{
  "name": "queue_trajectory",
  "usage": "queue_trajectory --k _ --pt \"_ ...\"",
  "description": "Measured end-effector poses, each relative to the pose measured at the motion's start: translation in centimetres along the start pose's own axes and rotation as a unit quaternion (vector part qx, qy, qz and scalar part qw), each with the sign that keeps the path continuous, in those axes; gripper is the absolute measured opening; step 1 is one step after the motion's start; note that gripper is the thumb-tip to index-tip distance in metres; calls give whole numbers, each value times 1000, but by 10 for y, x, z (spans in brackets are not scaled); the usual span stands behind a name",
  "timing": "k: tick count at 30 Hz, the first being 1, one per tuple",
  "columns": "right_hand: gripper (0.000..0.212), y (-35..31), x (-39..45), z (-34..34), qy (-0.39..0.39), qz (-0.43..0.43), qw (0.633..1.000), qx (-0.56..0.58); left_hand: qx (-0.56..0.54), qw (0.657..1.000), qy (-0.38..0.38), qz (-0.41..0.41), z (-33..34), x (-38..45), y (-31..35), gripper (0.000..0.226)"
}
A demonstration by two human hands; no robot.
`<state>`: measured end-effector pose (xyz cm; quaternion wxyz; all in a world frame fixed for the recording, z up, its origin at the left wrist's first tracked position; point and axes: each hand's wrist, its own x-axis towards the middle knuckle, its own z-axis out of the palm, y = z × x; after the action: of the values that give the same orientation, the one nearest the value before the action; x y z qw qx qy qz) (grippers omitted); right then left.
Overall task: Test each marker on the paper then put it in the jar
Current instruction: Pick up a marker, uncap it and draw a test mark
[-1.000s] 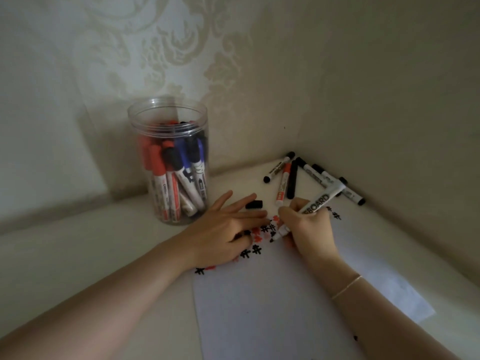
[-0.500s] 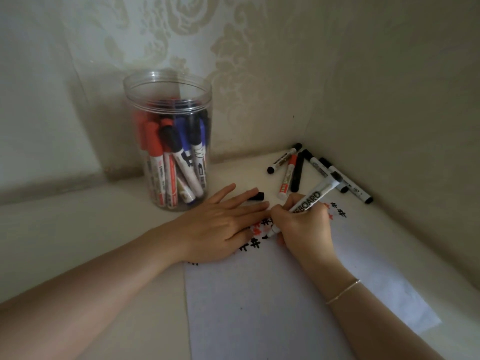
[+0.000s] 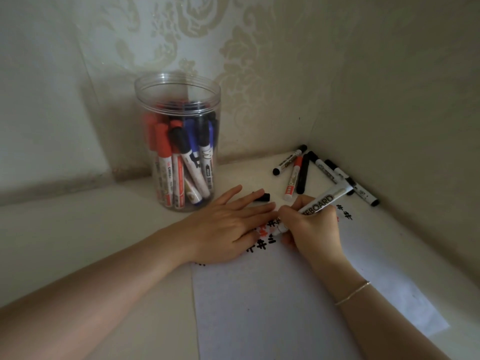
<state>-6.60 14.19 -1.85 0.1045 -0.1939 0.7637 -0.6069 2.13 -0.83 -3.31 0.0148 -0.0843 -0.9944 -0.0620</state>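
One marker (image 3: 315, 206), centre-right of frame: right hand (image 3: 311, 229) is pinching it tip-down on the paper (image 3: 272, 302). Left hand (image 3: 228, 224) is pressing flat, fingers straight, holding the sheet. Advisable: short light strokes, then recapping with the loose cap (image 3: 265, 197) before moving to the jar (image 3: 179, 141), upper left.

The white marker (image 3: 322, 202) in the right hand (image 3: 313, 229) reads "EBOARD" in black capitals along its barrel, the start covered by fingers. Labels on the markers in the jar (image 3: 179, 141) and in the far right corner are too small to read.
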Motion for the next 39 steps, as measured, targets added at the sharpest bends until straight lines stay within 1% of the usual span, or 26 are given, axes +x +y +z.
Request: queue_trajectory --k 1,5,7,9,11,14,15,16,18,21,23,24,26,28,30,32,34,37,39 --pt "21 0 0 1 -5 1 1000 -1 -1 1000 1 0 0 0 0 64" --pt "33 1 0 1 -15 8 1000 0 4 1000 5 4 2 0 -1 62" --pt "33 0 0 -1 -8 13 1000 7 1 1000 3 1 1 0 -1 57" --pt "26 -1 0 -1 3 10 1000 15 -11 1000 3 -1 1 0 0 53" --pt "23 0 0 1 6 2 1000 0 -11 1000 4 1 1 0 0 53" --pt "32 2 1 1 5 -13 999 -31 0 1000 4 3 2 0 -2 60" --pt "32 1 1 0 2 -13 999 -30 0 1000 7 3 2 0 -2 59" --pt "30 -1 0 -1 1 -6 1000 -15 -4 1000 12 3 2 0 -1 57" --pt "29 -5 1 -5 21 20 998 59 -15 999 35 7 1 0 0 50" --pt "34 -7 8 -12 91 41 979 178 -40 994 95 26 0 1 -2 46" --pt "36 -7 15 -19 126 38 966 221 -63 988 136 35 -1 3 -4 42" --pt "34 -7 17 -22 132 35 963 233 -70 985 155 36 -1 3 -4 41" --pt "24 -7 19 -26 117 38 959 254 -69 982 176 23 -2 4 -2 43" --pt "12 -5 20 -26 82 57 952 291 -52 985 163 -16 0 5 0 52" --pt "15 -5 20 -25 57 62 953 291 -41 990 122 -66 1 4 1 61" --pt "19 -6 19 -24 48 46 963 262 -49 990 106 -83 1 5 0 65" --pt "25 -8 17 -22 44 30 971 235 -68 987 126 -73 -1 6 -1 60" --pt "27 -11 13 -22 37 24 974 223 -92 975 195 -48 1 7 -4 42" --pt "27 -12 13 -23 35 22 971 234 -147 960 233 -47 3 8 -5 30"
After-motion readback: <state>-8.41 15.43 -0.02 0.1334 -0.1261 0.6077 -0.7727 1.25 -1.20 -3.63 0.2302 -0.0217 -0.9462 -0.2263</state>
